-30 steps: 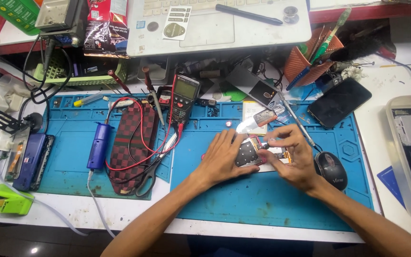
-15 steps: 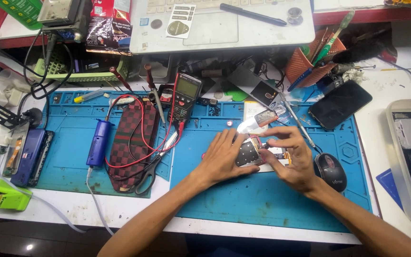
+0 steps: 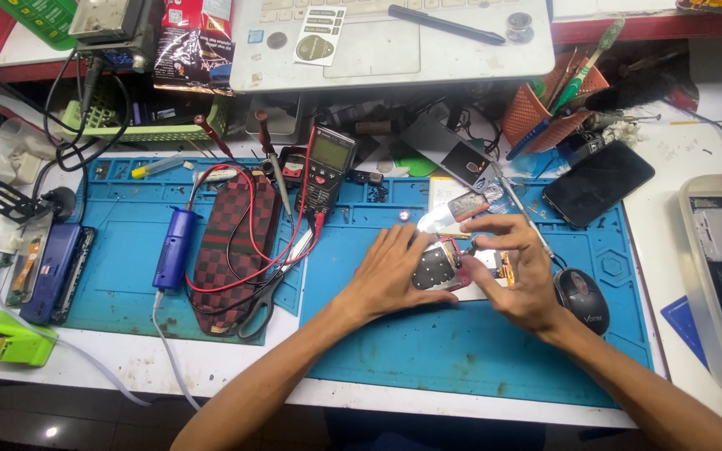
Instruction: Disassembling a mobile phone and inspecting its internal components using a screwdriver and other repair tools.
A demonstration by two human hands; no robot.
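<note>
Phone (image 3: 438, 267), small, opened, its grey keypad bare, lies on the blue rubber mat (image 3: 428, 351); my left hand (image 3: 390, 271) spreads flat, grip pressing its edge; my right hand (image 3: 518, 271) arches, grip pinching its far end.

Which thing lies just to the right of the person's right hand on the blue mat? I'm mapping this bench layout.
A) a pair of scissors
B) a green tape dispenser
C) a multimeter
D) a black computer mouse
D: the black computer mouse sits on the blue mat right beside the right hand, while the scissors, the multimeter and the green tape dispenser all lie further left.
</note>
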